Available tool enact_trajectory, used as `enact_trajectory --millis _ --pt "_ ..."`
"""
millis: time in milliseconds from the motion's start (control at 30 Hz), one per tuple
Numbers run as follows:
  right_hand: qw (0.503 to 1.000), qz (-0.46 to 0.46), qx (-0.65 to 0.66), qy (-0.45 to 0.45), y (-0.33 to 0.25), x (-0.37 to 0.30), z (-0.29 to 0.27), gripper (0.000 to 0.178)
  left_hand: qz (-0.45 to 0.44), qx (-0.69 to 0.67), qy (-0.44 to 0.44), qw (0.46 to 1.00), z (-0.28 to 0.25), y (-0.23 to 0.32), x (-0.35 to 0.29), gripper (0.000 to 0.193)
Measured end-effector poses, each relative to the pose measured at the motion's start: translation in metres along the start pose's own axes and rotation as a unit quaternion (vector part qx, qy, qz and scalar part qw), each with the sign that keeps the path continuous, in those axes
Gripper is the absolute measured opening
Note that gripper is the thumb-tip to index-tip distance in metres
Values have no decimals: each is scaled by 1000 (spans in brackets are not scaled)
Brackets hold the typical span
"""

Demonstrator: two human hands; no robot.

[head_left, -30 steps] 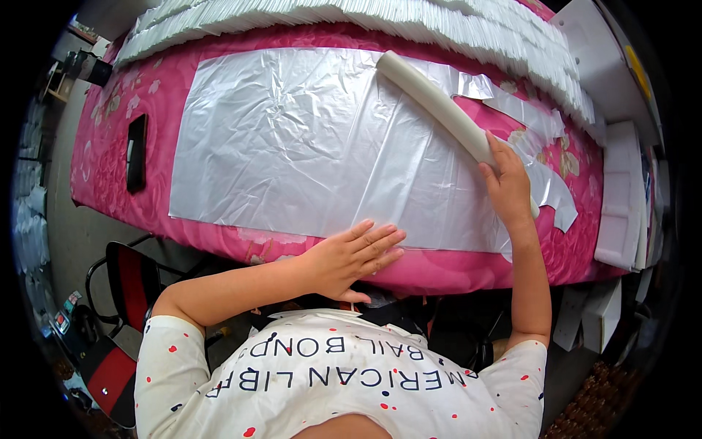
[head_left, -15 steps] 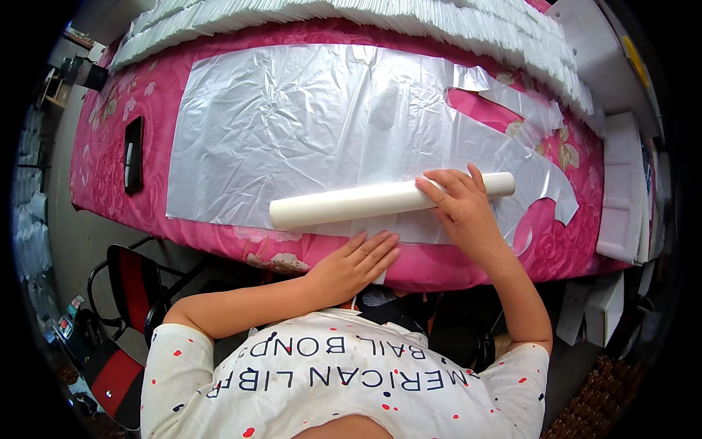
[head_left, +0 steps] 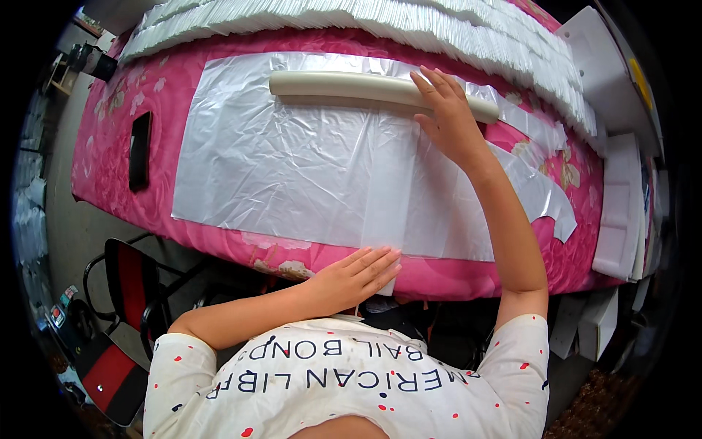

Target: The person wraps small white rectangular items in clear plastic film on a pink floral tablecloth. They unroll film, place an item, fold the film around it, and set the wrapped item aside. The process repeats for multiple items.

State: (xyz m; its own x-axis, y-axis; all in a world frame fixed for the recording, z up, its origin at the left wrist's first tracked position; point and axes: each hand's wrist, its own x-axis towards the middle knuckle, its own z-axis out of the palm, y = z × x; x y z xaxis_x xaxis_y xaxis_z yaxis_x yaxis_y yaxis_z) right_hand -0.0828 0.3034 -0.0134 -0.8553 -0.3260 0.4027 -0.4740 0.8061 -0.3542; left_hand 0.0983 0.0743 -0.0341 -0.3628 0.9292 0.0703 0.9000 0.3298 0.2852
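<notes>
A large thin plastic bag [head_left: 292,168], silvery white and creased, lies flat on the table, with cut-out handle loops at its right end. Across its far part lies a long off-white tube [head_left: 344,86]. My right hand [head_left: 447,117] rests on the tube right of its middle, fingers stretched over it and thumb apart on the near side. My left hand [head_left: 357,274] lies flat at the table's near edge, fingers extended, just below the bag. Under its fingertips a pale strip [head_left: 387,287] hangs over the edge; what it belongs to is partly hidden.
Pink flowered cloth [head_left: 110,175] covers the table. A black phone [head_left: 139,152] lies on the left. Long rows of stacked white folded bags [head_left: 365,18] line the far side. White foam boxes [head_left: 620,208] stand at the right end, and a red-and-black chair [head_left: 131,293] at lower left.
The tube has moved away from me across the bag, with my right hand on it and that arm reaching out farther. My left hand stays at the near edge.
</notes>
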Motion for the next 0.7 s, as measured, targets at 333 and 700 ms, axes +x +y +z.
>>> enact_trajectory --millis 333,700 --pt "957 -129 115 -233 -74 -116 -28 52 88 -129 108 982 -3 -25 -16 39" --pt "993 -79 52 -67 -74 -131 -11 37 -61 -88 79 991 -19 -49 13 70"
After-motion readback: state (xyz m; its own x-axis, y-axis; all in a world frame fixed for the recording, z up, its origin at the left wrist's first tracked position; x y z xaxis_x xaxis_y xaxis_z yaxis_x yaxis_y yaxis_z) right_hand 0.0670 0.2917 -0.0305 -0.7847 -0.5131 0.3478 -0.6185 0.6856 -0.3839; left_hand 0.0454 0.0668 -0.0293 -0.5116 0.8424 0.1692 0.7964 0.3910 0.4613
